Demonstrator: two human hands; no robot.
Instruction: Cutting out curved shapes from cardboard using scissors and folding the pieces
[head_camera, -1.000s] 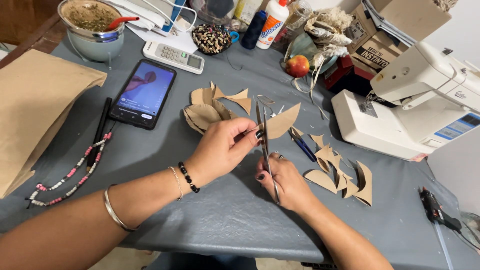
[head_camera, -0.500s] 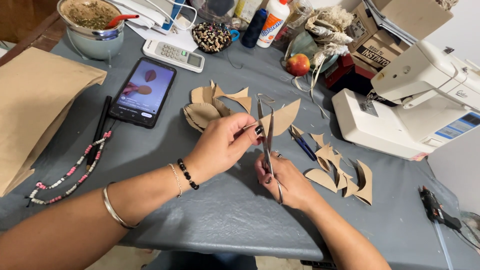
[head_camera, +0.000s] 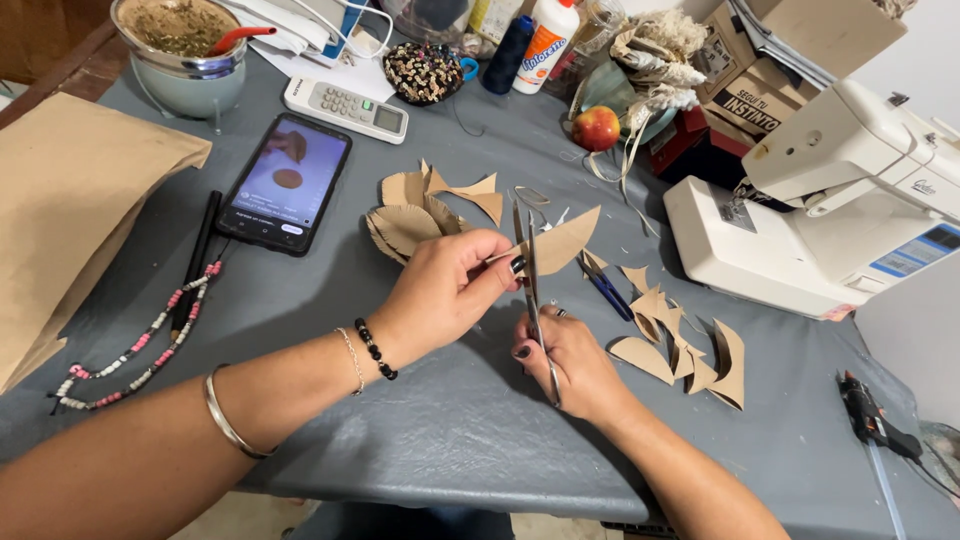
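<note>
Beside the phone (head_camera: 285, 185), cut work: a pile of fringed brown paper leaves (head_camera: 410, 222) lies just right of it, seemingly finished.
Offcuts: scraps (head_camera: 680, 345) lie well right of the phone, toward the sewing machine (head_camera: 800, 220).
Left to do: the leaf (head_camera: 560, 240) in hand is, by my judgement, partly snipped.
Left hand (head_camera: 445, 295): pinches that leaf, fingers closed.
Right hand (head_camera: 570, 365): wraps the scissors (head_camera: 533, 290), blades upright and narrow, at the leaf's edge.

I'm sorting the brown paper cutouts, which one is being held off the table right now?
The leaf-shaped brown piece pinched by the left hand, against the scissors in the right hand; the other cutouts lie flat.
</note>
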